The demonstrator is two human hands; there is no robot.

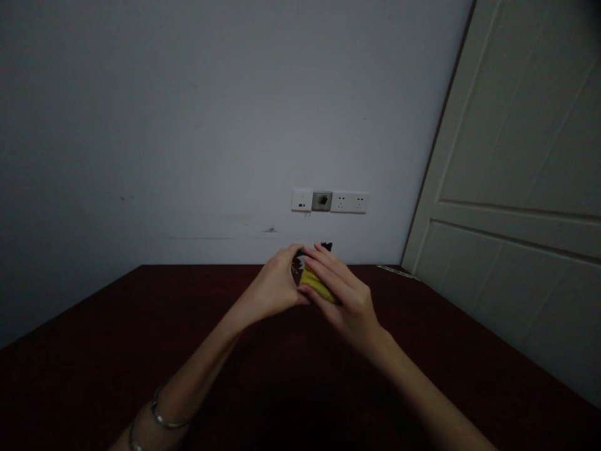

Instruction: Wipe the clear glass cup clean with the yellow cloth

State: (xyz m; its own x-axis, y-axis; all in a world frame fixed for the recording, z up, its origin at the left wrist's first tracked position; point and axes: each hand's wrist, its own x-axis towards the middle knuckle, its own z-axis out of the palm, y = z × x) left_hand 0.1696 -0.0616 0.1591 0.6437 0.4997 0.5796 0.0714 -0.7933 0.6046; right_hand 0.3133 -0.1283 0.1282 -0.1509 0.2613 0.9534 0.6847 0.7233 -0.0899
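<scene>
In the middle of the head view my two hands meet above the dark red tabletop. My right hand is closed around a yellow, soft-looking piece, with the thumb below and the fingers over it. My left hand curves in from the other side, its thumb and fingertips pinching at the same spot. Between the hands shows a small dark and silvery jagged edge. A black tip with a toothed edge sticks up behind my right fingers. Fingers hide most of what is held, and its kind is unclear.
The dark red tabletop runs back to a pale wall. Sockets and switch plates sit on the wall behind my hands. A pale panelled door stands at the right. A thin printed strip lies at the back right edge.
</scene>
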